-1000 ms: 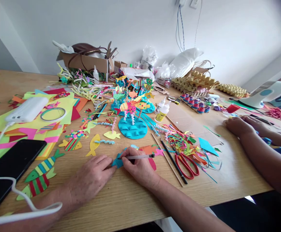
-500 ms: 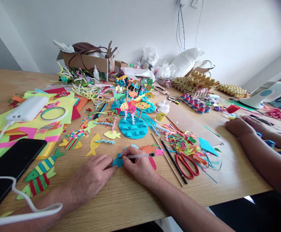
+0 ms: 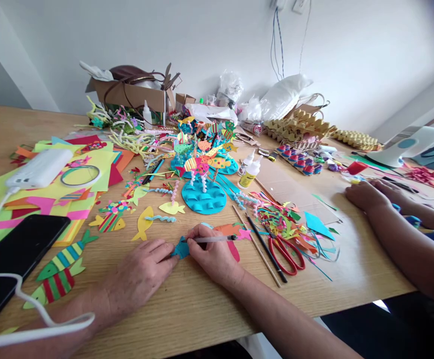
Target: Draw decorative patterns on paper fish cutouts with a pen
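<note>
My right hand (image 3: 215,257) grips a slim pen (image 3: 217,239) with a pale, see-through barrel. Its tip meets a small blue paper cutout (image 3: 180,248), partly covered by my fingers. My left hand (image 3: 145,267) rests on the table, fingers close together, pinning the cutout's left edge. Just past my right hand lie an orange paper piece (image 3: 227,230) and a pink star-like one (image 3: 244,234). A yellow paper fish (image 3: 144,223) with a blue curled pipe cleaner lies beyond my left hand. Striped paper fish (image 3: 67,257) are to its left.
Red-handled scissors (image 3: 287,255), a black pencil (image 3: 267,249) and a thin stick (image 3: 256,245) lie right. Ahead stands a blue disc (image 3: 204,202) bearing paper fish, near glue bottles (image 3: 249,174). A phone (image 3: 18,259) and white cable are left; another person's arms (image 3: 399,229) reach in right.
The whole view shifts slightly. My right hand and the pen move a touch over the blue cutout; my left hand stays in place on it.
</note>
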Demonstrator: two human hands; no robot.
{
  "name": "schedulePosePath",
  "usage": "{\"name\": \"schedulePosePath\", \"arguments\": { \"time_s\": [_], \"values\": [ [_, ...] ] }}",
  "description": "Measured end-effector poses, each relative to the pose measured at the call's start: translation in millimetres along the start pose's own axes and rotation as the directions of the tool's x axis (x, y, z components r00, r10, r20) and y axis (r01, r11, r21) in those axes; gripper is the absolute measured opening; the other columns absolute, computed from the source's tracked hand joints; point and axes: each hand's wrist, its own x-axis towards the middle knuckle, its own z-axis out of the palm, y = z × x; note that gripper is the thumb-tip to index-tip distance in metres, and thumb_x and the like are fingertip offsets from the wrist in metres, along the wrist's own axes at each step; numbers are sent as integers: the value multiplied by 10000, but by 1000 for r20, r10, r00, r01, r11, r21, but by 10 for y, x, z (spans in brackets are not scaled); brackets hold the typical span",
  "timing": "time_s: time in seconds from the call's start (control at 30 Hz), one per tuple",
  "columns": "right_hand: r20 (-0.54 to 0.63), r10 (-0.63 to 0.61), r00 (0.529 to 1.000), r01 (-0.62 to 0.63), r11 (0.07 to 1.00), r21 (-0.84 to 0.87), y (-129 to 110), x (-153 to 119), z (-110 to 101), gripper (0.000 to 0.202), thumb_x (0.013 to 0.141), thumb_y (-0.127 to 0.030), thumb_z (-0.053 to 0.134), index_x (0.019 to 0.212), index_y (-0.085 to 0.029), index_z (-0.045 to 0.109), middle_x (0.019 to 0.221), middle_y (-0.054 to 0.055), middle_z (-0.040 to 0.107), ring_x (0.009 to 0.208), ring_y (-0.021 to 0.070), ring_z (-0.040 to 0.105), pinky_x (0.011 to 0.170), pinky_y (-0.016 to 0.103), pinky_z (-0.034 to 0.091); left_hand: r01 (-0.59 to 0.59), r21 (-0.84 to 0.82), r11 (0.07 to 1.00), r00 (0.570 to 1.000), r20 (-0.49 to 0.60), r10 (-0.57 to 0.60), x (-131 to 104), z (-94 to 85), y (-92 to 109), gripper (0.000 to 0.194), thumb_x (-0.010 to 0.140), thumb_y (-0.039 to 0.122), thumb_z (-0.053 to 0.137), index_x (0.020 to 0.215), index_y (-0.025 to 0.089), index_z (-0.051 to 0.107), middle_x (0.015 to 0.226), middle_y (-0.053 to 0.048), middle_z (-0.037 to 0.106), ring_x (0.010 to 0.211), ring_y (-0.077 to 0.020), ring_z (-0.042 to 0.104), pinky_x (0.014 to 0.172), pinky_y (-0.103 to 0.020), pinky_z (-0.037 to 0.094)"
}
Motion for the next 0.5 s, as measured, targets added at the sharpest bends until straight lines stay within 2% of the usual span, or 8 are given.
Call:
{"name": "schedulePosePath", "arguments": {
  "time_s": [0.17, 0.5],
  "values": [
    [-25, 0, 1000, 1, 999, 45, 20, -7, -16, 95, 733, -109, 507, 690, -185, 547, 638, -14, 608, 575, 100, 542, 529, 190, 423, 14, -5, 1000, 1000, -22, -14, -4, 23, -1, 430, 975, 164, 214, 922, 156, 640, 855, -61, 589, 799, -190, 529, 690, -321, 472],
    [12, 19, 1000, -20, 998, 60, -9, -12, -16, 114, 705, -85, 501, 682, -185, 550, 624, -20, 605, 556, 100, 533, 506, 182, 411, 19, -34, 999, 1000, -6, -19, -39, 95, -22, 286, 938, 128, 334, 937, 161, 619, 860, -46, 579, 814, -190, 528, 716, -319, 460]
  ]
}}
